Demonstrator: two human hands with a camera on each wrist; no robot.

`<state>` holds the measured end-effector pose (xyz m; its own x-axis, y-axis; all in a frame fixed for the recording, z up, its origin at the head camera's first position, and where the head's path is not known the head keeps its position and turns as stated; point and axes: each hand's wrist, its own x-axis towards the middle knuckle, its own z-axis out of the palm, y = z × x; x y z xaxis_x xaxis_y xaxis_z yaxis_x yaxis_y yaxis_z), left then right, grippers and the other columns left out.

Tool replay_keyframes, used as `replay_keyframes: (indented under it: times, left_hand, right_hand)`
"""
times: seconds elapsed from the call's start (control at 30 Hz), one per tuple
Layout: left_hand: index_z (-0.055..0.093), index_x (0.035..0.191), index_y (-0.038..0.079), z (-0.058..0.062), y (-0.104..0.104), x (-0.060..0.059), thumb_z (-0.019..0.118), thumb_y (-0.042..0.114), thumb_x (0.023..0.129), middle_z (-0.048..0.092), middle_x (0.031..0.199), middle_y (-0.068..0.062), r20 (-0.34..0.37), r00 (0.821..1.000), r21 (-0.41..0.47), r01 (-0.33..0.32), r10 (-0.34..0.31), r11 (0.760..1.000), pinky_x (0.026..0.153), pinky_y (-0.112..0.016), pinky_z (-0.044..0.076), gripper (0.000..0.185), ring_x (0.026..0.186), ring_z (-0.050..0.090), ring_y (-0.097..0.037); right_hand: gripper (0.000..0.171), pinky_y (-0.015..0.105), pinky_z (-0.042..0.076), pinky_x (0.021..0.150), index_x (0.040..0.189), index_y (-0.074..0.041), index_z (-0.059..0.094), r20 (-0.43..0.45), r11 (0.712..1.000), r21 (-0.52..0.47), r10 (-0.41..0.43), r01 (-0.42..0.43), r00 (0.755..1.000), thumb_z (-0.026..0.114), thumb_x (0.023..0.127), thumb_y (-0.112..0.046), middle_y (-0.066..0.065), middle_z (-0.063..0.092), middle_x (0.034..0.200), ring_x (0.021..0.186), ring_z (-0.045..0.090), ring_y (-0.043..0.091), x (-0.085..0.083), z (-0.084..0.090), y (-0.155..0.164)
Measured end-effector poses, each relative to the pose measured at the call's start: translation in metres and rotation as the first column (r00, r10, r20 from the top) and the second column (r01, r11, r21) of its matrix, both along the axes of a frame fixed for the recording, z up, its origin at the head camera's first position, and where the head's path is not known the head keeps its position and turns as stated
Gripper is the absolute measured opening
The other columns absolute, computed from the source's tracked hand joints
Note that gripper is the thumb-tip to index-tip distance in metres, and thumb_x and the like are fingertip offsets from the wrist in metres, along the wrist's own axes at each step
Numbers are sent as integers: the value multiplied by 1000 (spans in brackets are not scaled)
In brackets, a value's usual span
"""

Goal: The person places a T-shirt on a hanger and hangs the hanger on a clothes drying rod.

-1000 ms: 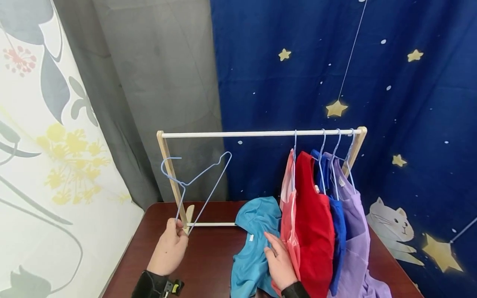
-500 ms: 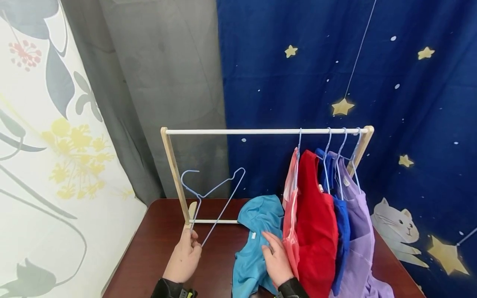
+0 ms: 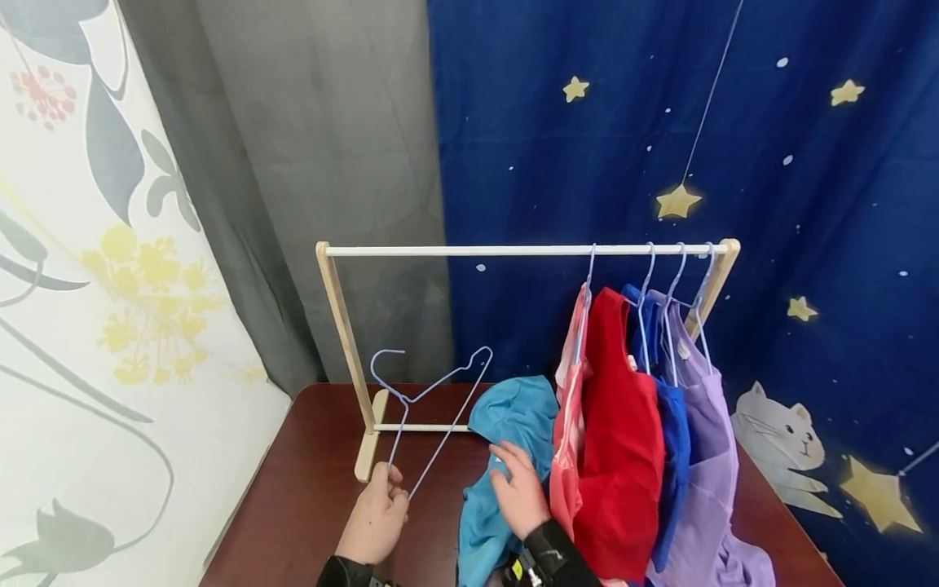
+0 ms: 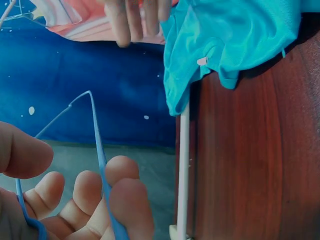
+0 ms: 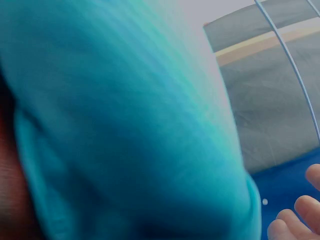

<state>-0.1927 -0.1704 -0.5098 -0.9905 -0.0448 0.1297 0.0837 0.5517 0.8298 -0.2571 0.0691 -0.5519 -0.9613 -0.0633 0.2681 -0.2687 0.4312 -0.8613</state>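
Note:
My left hand point(image 3: 376, 515) grips a light blue wire hanger point(image 3: 450, 428) by its lower part, hook upward, over the table's left half. In the left wrist view the hanger wire point(image 4: 98, 140) passes between thumb and fingers. A crumpled teal shirt point(image 3: 513, 408) with a small white tag lies on the table to the right of the hanger. Over this shirt is my right hand point(image 3: 521, 493), its fingers loosely extended and pointing toward the hanger. The teal cloth point(image 5: 135, 120) fills most of the right wrist view, with several fingertips at the lower right.
A clothes rack with a white rail point(image 3: 455, 251) stands on the dark red table point(image 3: 293, 497). Toward its right end hang a pink garment point(image 3: 568, 440), a red one point(image 3: 619, 456), a blue one point(image 3: 671, 456) and a purple one point(image 3: 704, 473). Curtains hang behind.
My left hand has brought the hanger down and to the right, closer to the teal shirt. The right hand has shifted slightly left over the shirt.

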Motion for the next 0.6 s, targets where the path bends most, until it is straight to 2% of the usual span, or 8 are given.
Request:
replay_keyframes:
  times: [0.13,0.3,0.37,0.47,0.6]
  left_hand:
    - [45,108,6,-3,3,1,54,-2,94,54,75,-1,0,1000,8,4,-4,1000,58,-28,44,19,61,56,-10]
    - [45,109,5,-10,8,3,55,-1,93,54,73,0,13,1000,29,15,-15,999,57,-28,43,20,60,56,-10]
    - [45,109,5,-12,9,2,55,0,94,54,73,0,20,1000,27,14,-15,1000,57,-28,43,19,60,56,-10]
    - [46,108,5,-12,9,0,56,2,93,54,73,1,13,1000,-2,1,-1,1000,58,-29,43,18,61,55,-10]
    - [47,106,8,-11,8,-1,58,2,92,54,73,2,-19,999,-56,-29,28,998,60,-30,41,18,61,52,-10]
  right_hand:
    - [34,54,42,104,126,1,68,-38,997,74,15,-12,999,62,94,-9,24,50,143,130,50,42,-21,2,-15]
    - [34,56,40,104,122,4,69,-6,976,216,21,-19,1000,60,93,-10,29,45,146,130,48,47,-51,3,-21]
    - [34,55,38,106,123,4,69,11,952,306,25,-27,1000,60,93,-11,27,44,148,133,45,47,-61,2,-21]
    - [35,54,36,109,123,2,70,50,895,441,50,-67,997,61,94,-15,24,41,152,137,39,45,-71,-3,-20]
    - [36,56,36,108,122,0,71,74,826,552,87,-114,993,65,91,-16,23,41,152,139,36,44,-77,-10,-15]
